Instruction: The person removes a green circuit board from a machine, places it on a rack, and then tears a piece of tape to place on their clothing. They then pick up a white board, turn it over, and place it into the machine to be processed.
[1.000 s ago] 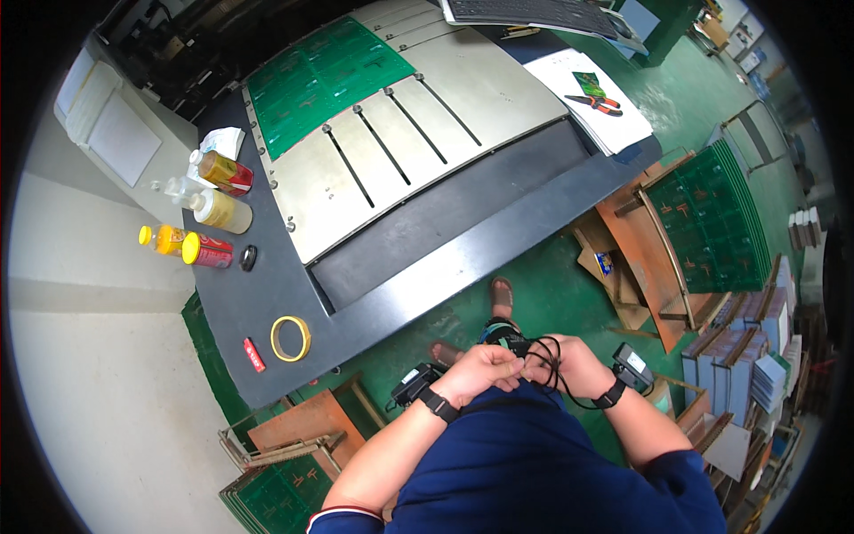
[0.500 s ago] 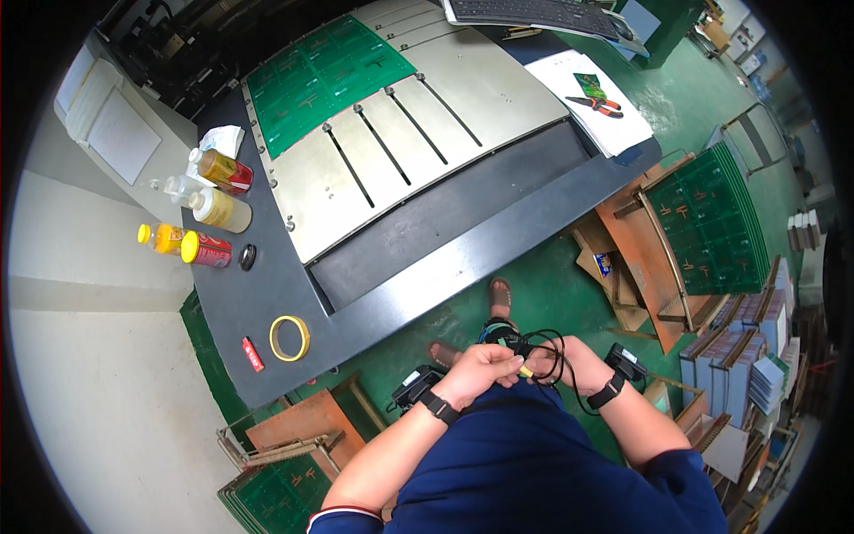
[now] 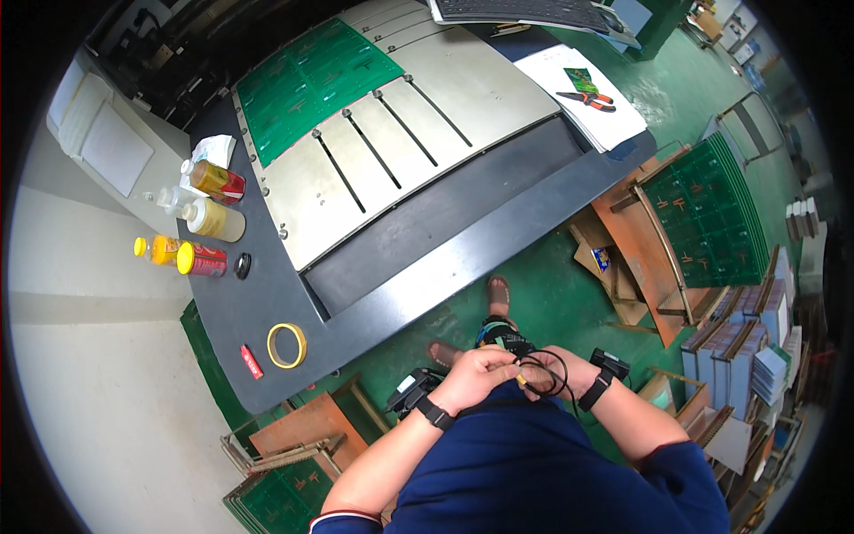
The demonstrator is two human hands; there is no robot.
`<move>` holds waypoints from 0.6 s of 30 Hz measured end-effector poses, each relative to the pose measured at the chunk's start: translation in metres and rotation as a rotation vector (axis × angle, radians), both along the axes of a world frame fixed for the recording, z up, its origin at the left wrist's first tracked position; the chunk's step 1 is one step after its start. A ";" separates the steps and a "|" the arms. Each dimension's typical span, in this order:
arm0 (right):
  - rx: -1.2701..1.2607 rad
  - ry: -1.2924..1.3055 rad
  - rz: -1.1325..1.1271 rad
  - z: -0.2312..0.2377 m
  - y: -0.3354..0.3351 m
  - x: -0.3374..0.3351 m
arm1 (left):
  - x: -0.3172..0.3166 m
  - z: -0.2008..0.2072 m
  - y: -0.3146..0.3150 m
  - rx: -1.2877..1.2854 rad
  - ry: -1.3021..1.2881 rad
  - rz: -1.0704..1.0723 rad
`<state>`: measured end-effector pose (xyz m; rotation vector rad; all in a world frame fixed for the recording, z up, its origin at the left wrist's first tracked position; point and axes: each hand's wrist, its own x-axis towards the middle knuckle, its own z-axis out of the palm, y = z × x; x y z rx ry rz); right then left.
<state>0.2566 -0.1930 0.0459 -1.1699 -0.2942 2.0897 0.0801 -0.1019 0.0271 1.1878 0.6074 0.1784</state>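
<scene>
My left hand (image 3: pixel 485 376) is closed, thumb and fingers pinching a black cable (image 3: pixel 565 369) in front of my waist. A small yellow piece (image 3: pixel 521 379) shows at its fingertips; whether it is a tag or a connector is unclear. My right hand (image 3: pixel 569 368) is curled around the same cable, which hangs in loops over its fingers. Some of the right fingers are hidden by the loops. Both wrists wear black straps, with a black box-shaped device (image 3: pixel 414 390) beside the left one and another black device (image 3: pixel 611 362) beside the right.
Ahead stands a dark machine table (image 3: pixel 427 307) with a slotted metal plate (image 3: pixel 427 133) bearing green circuit panels (image 3: pixel 311 84). On it lie bottles (image 3: pixel 213 221), a yellow tape roll (image 3: pixel 286 345), a red box-like item (image 3: pixel 252 361) and pliers (image 3: pixel 587 101). Wooden racks (image 3: pixel 645 267) flank me.
Both hands stay together at the waist. The cable loops have drawn in closer around my right hand, and the right wrist has shifted slightly left. The view has moved a little.
</scene>
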 end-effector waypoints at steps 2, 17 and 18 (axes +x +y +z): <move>0.006 0.173 -0.017 -0.004 -0.004 -0.002 | 0.002 0.002 -0.001 0.095 -0.091 0.032; -0.027 0.299 -0.258 -0.032 -0.023 -0.001 | 0.008 0.017 -0.001 0.069 -0.059 -0.009; -0.025 0.300 -0.263 -0.032 -0.024 0.000 | 0.008 0.016 0.000 0.163 -0.026 -0.041</move>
